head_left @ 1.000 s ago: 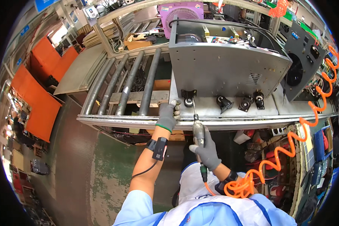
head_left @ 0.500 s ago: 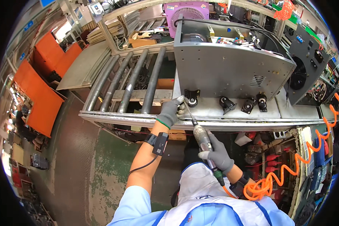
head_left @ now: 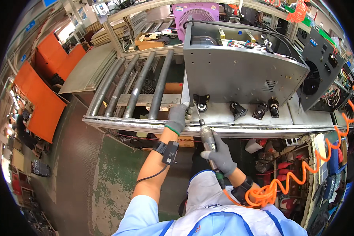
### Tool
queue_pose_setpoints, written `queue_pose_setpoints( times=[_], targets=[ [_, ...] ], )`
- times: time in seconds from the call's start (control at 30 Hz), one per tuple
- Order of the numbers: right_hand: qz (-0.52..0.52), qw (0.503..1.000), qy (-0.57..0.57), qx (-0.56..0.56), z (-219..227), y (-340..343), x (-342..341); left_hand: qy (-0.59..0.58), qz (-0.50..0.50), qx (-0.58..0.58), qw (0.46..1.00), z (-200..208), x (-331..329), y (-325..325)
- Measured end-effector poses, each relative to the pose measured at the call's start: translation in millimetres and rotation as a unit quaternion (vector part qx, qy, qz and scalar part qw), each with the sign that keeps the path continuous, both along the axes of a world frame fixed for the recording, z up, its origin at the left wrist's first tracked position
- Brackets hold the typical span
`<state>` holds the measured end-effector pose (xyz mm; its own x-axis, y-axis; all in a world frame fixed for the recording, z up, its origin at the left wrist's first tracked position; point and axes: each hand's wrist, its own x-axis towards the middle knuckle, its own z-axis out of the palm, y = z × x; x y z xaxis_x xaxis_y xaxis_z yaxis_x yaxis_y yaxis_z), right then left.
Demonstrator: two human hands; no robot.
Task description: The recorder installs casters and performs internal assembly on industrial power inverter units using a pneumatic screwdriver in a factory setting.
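Note:
In my gloved right hand (head_left: 221, 158) is a pneumatic screwdriver (head_left: 207, 138), its thin bit pointing up and away from me. The grey-gloved left hand (head_left: 177, 118) is closed at the bench edge, fingertips beside the bit's tip; whatever they pinch is too small to make out. Just beyond the tip, a black caster wheel (head_left: 201, 104) sits at the lower left corner of a grey metal cabinet (head_left: 240, 74). Along its lower edge lie a tilted caster (head_left: 237, 110), another caster (head_left: 259, 111) and a further caster (head_left: 273, 107).
Steel rollers (head_left: 134, 94) run left of the cabinet. A purple fan (head_left: 195, 19) stands behind it, and a dark panel with a round fan (head_left: 322, 70) stands to the right. An orange coiled air hose (head_left: 303, 179) stretches from my right wrist toward the upper right.
My right hand and the screwdriver have shifted slightly to the left and away from me. My left hand has moved a little to the right, staying by the bit.

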<state>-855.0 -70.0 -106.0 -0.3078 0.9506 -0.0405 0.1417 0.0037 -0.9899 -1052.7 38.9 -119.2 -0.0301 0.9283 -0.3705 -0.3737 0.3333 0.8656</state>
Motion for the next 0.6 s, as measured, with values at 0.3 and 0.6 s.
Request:
queue_pose_setpoints(
  times=[0.3,0.6],
  targets=[
    [-0.039,0.988,0.142,-0.037,-23,5,-38,-0.084,0.101,0.011,0.991,-20,-16,-14],
    [-0.136,0.977,0.161,-0.032,-19,-2,-86,0.045,0.106,0.003,0.993,-14,-49,-34]
  ],
)
